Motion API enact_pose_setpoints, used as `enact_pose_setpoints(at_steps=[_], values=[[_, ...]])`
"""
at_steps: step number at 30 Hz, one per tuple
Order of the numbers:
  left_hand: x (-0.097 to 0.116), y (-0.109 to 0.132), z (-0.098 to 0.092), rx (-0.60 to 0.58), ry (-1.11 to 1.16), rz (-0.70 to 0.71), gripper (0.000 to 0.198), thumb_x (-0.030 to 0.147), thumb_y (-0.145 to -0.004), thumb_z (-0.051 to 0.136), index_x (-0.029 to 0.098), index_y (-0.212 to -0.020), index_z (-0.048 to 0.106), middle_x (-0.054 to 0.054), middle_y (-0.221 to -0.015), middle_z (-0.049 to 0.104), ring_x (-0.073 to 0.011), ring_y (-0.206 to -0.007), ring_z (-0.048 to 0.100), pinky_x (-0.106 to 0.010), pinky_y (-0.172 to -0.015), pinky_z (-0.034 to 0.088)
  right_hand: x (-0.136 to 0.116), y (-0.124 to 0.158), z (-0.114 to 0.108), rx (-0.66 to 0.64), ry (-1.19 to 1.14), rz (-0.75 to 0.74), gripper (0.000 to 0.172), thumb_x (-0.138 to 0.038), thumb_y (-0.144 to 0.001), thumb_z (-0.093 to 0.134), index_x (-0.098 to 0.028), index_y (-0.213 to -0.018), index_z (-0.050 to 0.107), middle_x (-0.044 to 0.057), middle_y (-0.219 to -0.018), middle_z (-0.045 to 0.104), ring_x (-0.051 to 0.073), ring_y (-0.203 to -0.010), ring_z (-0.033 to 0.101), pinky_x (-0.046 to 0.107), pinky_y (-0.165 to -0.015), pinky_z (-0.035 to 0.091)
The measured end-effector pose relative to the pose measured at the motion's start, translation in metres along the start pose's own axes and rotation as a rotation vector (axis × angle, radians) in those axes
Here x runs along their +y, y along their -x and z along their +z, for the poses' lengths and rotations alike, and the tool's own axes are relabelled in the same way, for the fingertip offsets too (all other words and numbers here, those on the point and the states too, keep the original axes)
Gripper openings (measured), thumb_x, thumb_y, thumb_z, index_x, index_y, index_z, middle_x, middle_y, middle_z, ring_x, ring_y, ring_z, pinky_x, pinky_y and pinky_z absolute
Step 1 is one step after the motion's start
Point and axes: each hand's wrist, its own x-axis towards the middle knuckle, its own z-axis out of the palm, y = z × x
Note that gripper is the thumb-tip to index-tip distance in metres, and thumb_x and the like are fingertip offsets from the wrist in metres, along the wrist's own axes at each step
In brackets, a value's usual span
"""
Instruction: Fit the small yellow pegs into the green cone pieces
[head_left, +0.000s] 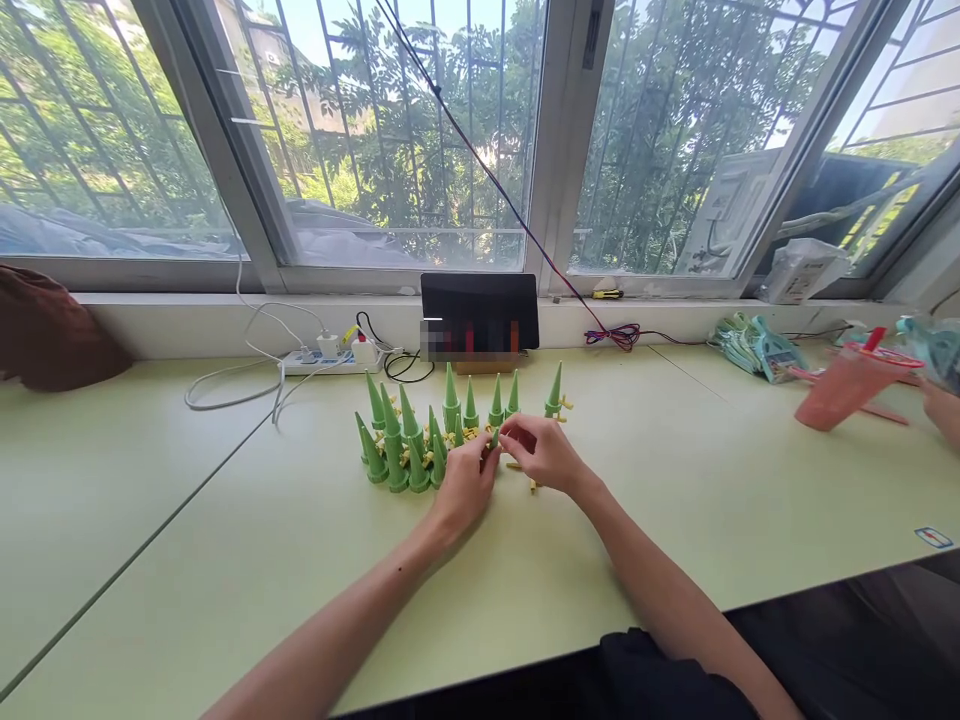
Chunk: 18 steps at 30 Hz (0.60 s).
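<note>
Several upright green cone-shaped spikes [409, 440] with small yellow fittings stand clustered on the pale green table [225, 560]. My left hand [465, 482] is curled at the right edge of the cluster, fingers closed around a green cone. My right hand [541, 450] meets it from the right, fingertips pinched on the same cone's tip [495, 437]. One separate cone [554, 392] stands just behind my right hand. Small yellow pieces [525, 474] lie on the table under my right hand.
A dark tablet [480, 312] leans against the windowsill behind the cones. A white power strip [330, 355] with cables lies to the left. At the far right, another person's hand [946, 410] is beside a pink cup [844, 385] and teal items [757, 345].
</note>
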Motion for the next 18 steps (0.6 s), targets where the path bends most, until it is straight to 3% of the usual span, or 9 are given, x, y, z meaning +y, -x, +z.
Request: enact_pose_setpoints(at_steps=[6, 12, 18], values=[[0.0025, -0.0002, -0.001, 0.012, 0.006, 0.011, 0.022, 0.022, -0.093, 0.044, 0.016, -0.084, 0.063, -0.002, -0.069, 0.065, -0.0136, -0.063, 0.057, -0.026, -0.064, 0.043, -0.0025, -0.0001, 0.0012, 0.015, -0.005, 0.0, 0.014, -0.033, -0.087, 0.058, -0.019, -0.085, 0.058, -0.002, -0.068, 0.055, 0.01, -0.056, 0.042, 0.023, -0.054, 0.037], [0.0044, 0.0008, 0.0004, -0.012, 0.001, 0.043, 0.02, 0.02, -0.093, 0.043, 0.016, -0.094, 0.063, -0.004, -0.083, 0.069, -0.0137, -0.068, 0.059, -0.026, -0.066, 0.044, 0.0003, -0.0024, 0.0039, 0.066, 0.016, -0.025, 0.014, -0.032, -0.089, 0.056, -0.019, -0.084, 0.058, -0.001, -0.07, 0.056, 0.011, -0.057, 0.042, 0.024, -0.056, 0.037], [0.0039, 0.0026, 0.0004, 0.003, -0.044, 0.082, 0.018, 0.021, -0.093, 0.046, 0.016, -0.093, 0.063, -0.004, -0.081, 0.068, -0.0147, -0.069, 0.059, -0.027, -0.067, 0.044, -0.001, -0.0016, 0.005, 0.132, 0.048, -0.034, 0.018, -0.032, -0.092, 0.051, -0.019, -0.081, 0.058, 0.001, -0.07, 0.057, 0.012, -0.06, 0.045, 0.025, -0.058, 0.039]])
